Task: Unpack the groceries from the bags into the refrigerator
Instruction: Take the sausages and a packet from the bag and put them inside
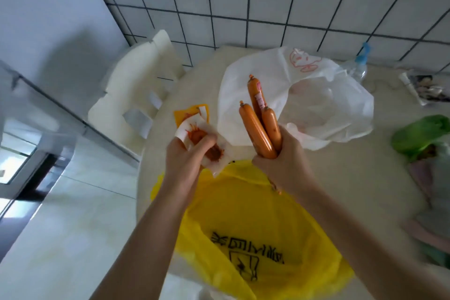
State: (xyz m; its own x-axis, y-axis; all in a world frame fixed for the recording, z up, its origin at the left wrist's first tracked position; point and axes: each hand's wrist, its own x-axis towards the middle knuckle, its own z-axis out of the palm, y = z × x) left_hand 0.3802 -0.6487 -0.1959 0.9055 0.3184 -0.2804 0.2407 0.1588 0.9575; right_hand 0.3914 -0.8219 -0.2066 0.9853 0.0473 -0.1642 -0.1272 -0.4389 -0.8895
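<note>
My right hand (283, 163) grips three orange sausages (261, 119) by their lower ends, and they point up and away over the table. My left hand (187, 156) pinches some small snack packets (197, 134), white and yellow with red-orange prints. Both hands hover above a yellow plastic bag (255, 238) with black print, lying open at the table's near edge. A white plastic bag (304, 100) with a red drawing lies crumpled behind the sausages. The refrigerator (29, 134) stands at the far left, grey, seen from above.
A cream round table (353, 178) bears the bags. A white chair (136, 90) stands at its far left. A clear bottle with a blue cap (358, 66), a printed packet (428, 87) and a green bag (421, 136) lie on the right. A tiled wall rises behind.
</note>
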